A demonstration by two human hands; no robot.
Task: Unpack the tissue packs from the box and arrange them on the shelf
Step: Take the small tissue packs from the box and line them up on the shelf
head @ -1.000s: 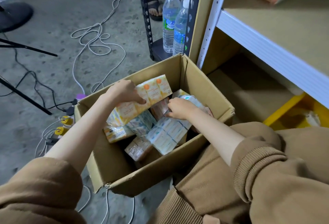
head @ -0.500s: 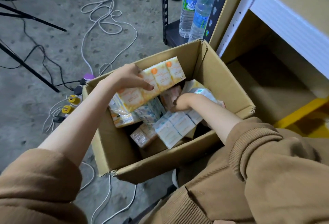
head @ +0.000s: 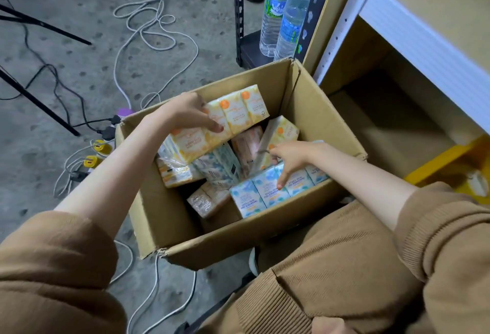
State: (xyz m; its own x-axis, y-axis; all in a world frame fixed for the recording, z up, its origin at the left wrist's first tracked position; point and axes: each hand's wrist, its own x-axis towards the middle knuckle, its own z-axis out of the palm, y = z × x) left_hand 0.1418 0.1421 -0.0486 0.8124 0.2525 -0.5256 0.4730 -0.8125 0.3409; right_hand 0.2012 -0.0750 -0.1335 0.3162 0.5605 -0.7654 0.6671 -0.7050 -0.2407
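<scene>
Unpacking is judged barely begun, several tissue packs still lying in the box and none seen on the shelf beside it: a yellow pack is clasped by the left hand, while the right hand, previously buried among the packs, is now spread loosely over a blue pack at the box's near wall.
</scene>
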